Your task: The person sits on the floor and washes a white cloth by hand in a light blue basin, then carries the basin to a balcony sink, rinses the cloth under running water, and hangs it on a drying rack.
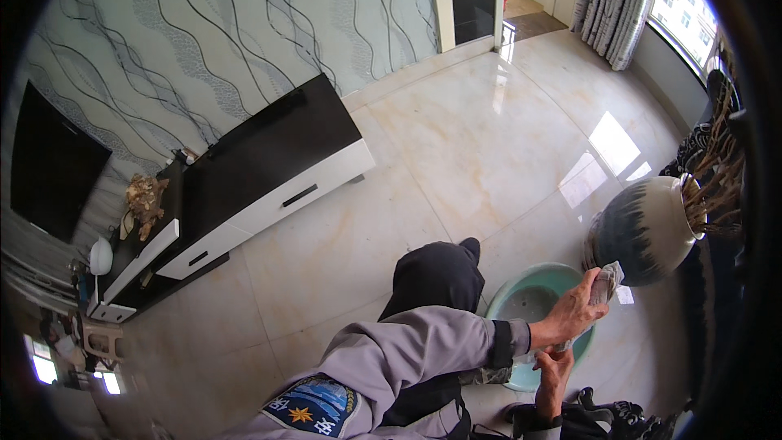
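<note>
A damp-looking, greyish patterned cloth is bunched and twisted between my two hands. My left hand, reaching in from a grey sleeve with a black cuff, grips its upper length. Just below, my right hand has its fingers closed on the lower end, where the cloth is partly covered by my hands. Both hands are over a light green plastic basin on the floor. Cloudy water lies in the basin, and my left forearm hides part of it.
A large blue-and-cream ceramic vase with dried branches stands close beyond the basin. My dark-trousered knee is beside it. A low black-and-white TV cabinet runs along the wall. Glossy tiles cover the floor.
</note>
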{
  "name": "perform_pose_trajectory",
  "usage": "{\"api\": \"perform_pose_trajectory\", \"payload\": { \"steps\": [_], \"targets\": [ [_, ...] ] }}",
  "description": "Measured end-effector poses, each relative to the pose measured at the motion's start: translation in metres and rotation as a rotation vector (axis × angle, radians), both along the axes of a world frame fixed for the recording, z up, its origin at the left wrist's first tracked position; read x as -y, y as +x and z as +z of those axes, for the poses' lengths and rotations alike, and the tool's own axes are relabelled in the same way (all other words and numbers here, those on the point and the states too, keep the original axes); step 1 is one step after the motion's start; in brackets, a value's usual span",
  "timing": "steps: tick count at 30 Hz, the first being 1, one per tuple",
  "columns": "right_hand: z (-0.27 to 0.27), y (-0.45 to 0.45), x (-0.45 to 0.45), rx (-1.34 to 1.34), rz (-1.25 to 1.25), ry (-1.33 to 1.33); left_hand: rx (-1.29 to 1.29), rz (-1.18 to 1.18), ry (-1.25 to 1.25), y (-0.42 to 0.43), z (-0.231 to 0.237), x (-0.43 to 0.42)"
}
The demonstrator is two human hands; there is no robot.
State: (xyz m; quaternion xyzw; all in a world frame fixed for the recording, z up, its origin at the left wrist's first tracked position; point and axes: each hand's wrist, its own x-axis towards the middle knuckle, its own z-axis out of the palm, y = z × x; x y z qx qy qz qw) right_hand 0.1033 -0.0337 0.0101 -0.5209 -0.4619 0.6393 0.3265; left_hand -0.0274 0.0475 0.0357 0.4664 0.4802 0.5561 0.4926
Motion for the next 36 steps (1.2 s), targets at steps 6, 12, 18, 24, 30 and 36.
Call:
{"api": "perform_pose_trajectory", "payload": {
  "steps": [6,12,18,24,30,36],
  "targets": [
    [-0.032,0.015,0.003,0.058,-0.109,0.139,-0.042,-0.105,-0.111,0.008,-0.003,0.007],
    [-0.075,0.030,0.005,0.186,-0.157,0.325,-0.095,-0.182,-0.107,0.014,-0.005,0.011],
    [-0.077,0.030,0.017,0.160,-0.023,-0.068,-0.144,-0.280,-0.115,0.020,-0.008,0.012],
    [-0.019,0.023,-0.005,-0.067,-0.446,0.069,-0.228,-0.201,-0.015,0.020,-0.004,0.015],
    [0.017,0.038,-0.017,-0.220,-0.576,0.118,-0.597,-0.377,0.118,0.010,0.007,0.030],
    [0.015,0.044,-0.017,-0.148,-0.502,0.146,-0.622,-0.486,0.289,0.015,0.007,0.037]
  ]
}}
